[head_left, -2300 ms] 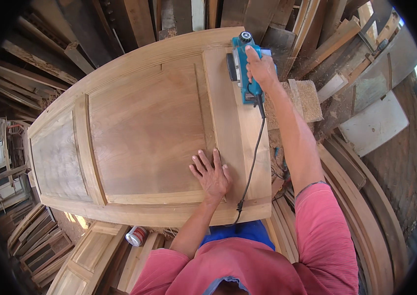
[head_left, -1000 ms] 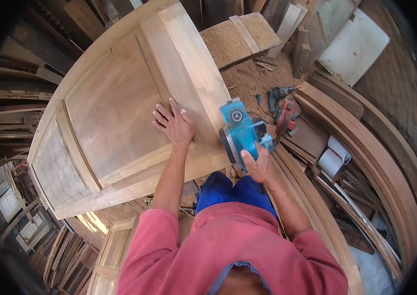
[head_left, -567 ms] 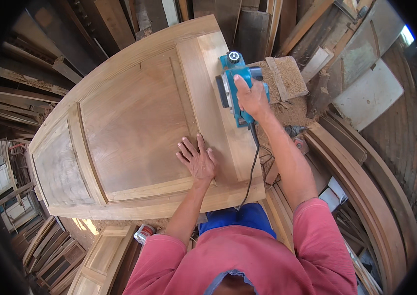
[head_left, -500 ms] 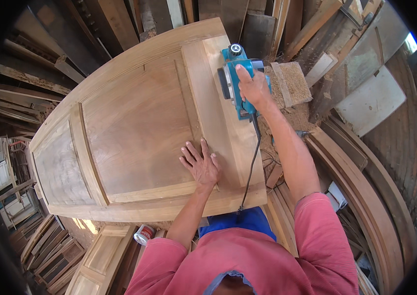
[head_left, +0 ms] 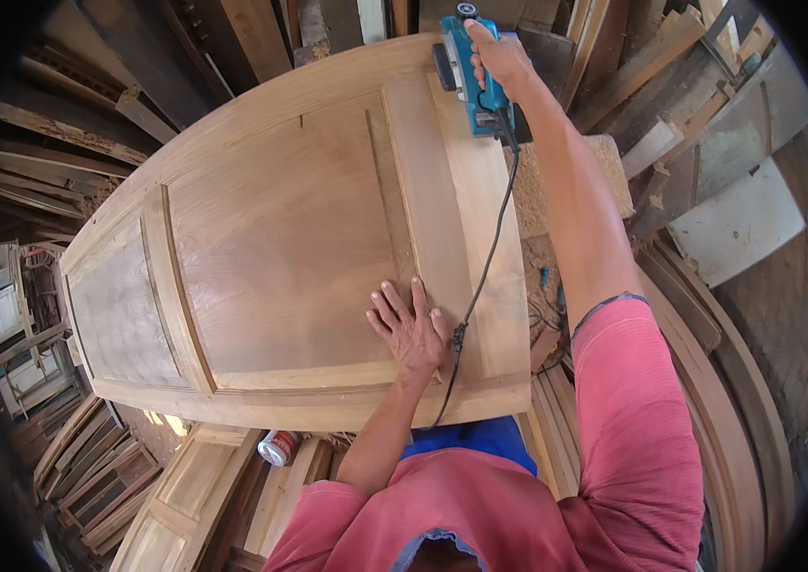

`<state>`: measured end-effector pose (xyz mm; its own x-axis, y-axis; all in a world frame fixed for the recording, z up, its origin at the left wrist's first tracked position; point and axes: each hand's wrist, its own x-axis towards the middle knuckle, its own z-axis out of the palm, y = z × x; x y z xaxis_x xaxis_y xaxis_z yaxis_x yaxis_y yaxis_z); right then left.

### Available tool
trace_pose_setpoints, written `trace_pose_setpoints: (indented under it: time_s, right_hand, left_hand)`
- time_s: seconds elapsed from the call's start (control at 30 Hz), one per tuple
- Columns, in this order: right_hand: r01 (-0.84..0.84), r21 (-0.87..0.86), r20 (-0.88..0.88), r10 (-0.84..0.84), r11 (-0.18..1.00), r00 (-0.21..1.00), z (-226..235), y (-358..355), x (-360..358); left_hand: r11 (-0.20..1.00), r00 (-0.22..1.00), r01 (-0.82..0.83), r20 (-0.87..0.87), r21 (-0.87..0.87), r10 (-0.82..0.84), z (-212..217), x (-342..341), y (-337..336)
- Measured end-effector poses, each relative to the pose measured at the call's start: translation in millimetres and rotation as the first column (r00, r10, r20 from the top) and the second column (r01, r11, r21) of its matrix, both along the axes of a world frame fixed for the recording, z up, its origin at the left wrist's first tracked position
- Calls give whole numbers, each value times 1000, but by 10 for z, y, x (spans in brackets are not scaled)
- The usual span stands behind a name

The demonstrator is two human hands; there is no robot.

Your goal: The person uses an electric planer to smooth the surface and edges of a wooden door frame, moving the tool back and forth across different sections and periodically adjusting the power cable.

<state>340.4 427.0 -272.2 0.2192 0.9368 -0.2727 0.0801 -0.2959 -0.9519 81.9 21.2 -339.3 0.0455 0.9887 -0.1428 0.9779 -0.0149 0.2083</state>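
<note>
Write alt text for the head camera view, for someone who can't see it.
Seen from above, a person's right hand grips a blue electric planer at the far end of a panelled wooden door lying flat. The left hand presses flat on the door near its black cord; stacked timber surrounds it.

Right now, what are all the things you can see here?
Wooden door: one, light brown, panelled, lying flat in the middle.
Electric planer: one, blue-green, on the door's far right end.
Power cord: one, black, running from the planer down across the door's right side.
Can: one, red and white, on its side below the door's near edge.
Second door: one, light brown, panelled, bottom left.
Planks and curved wood pieces: many, brown and grey, stacked all around.
Pale board: one, whitish, at the right.
Left hand: one, flat on the door, fingers spread.
Right hand: one, gripping the planer's handle, arm stretched out.
Shirt sleeve: pink-red, lower right.
</note>
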Motion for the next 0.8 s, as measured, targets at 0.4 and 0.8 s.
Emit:
trace_pose_setpoints:
  time_s: [0.4,0.8]
  right_hand:
    - [-92,-37,-164,85,995,983,197,-2850,-80]
    - [-63,-195,81,80,979,994,640,-6411,-260]
  left_hand:
    - [998,998,-14,-52,65,18,-97,67,-7]
    - [999,996,-18,-85,41,21,-145,39,-7]
